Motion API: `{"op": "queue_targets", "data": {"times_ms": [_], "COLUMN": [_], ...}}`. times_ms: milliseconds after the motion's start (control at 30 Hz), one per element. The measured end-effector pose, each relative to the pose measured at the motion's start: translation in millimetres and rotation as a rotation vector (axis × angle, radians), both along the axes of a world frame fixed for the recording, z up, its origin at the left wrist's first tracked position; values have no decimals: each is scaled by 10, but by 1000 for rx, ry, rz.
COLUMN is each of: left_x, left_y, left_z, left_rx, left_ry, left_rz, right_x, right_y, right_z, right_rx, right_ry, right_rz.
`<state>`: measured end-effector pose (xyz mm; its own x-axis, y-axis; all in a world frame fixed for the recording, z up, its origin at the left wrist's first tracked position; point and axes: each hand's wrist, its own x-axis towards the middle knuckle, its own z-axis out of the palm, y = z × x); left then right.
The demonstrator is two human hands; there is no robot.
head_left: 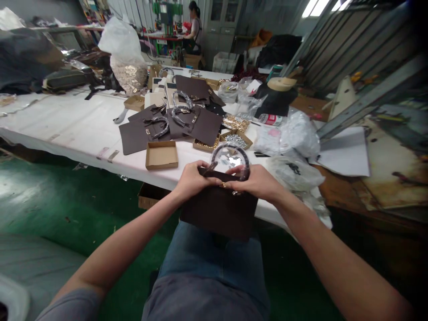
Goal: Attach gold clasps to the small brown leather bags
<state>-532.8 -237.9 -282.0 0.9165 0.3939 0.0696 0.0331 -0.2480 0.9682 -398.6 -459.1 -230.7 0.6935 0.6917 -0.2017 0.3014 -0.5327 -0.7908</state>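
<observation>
A dark brown bag panel hangs upright above my lap, at the front edge of the table. Its wrapped, arched handle stands up from the top edge. My left hand grips the panel's upper left, thumb on the front and fingers behind. On the upper right, my right hand pinches the panel by the handle's end. Both thumbs meet at a small gold-coloured metal fitting. Another small metal piece shows just under my right thumb. The fingers behind the panel are partly hidden.
Several similar brown panels with handles lie piled on the white table. A shallow cardboard box sits at the front edge. Silver parts and gold parts lie nearby. Plastic bags stand right. A person sits far back.
</observation>
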Motion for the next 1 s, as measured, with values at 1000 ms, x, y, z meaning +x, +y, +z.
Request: {"op": "queue_targets", "data": {"times_ms": [1000], "left_x": [71], "left_y": [-123], "left_z": [-935], "left_rx": [65], "left_ry": [-110], "left_rz": [220], "right_x": [327], "right_y": [292], "right_z": [-754], "right_rx": [-72], "right_ry": [-115], "right_rz": [122]}}
